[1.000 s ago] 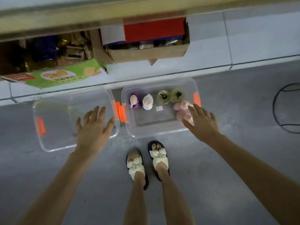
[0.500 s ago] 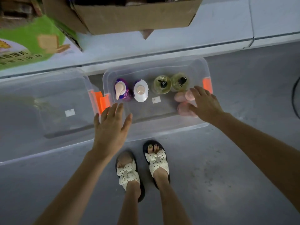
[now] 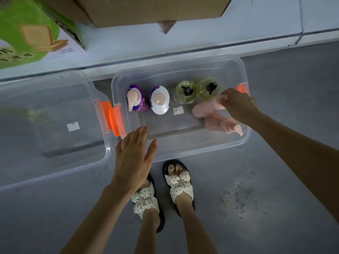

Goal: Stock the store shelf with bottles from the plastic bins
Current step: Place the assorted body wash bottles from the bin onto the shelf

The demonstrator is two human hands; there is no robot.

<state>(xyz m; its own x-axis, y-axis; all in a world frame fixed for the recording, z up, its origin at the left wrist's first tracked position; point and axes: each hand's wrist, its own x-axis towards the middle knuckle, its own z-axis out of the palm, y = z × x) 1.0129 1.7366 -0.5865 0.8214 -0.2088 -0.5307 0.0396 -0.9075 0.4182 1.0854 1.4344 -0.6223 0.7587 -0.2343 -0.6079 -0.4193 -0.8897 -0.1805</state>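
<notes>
Right hand (image 3: 238,105) has curled onto the lying pale-pink bottle (image 3: 203,110); left hand (image 3: 134,154) hovers spread.

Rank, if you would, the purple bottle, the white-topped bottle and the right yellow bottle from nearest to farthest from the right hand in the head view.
1. Right yellow bottle, just beyond the right hand gripping a pink bottle.
2. White-topped bottle, mid-row.
3. Purple bottle, far left.

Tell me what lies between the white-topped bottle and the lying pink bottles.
Head view: only a small white sticker on the bin floor; the right hand grips one pink bottle.
</notes>
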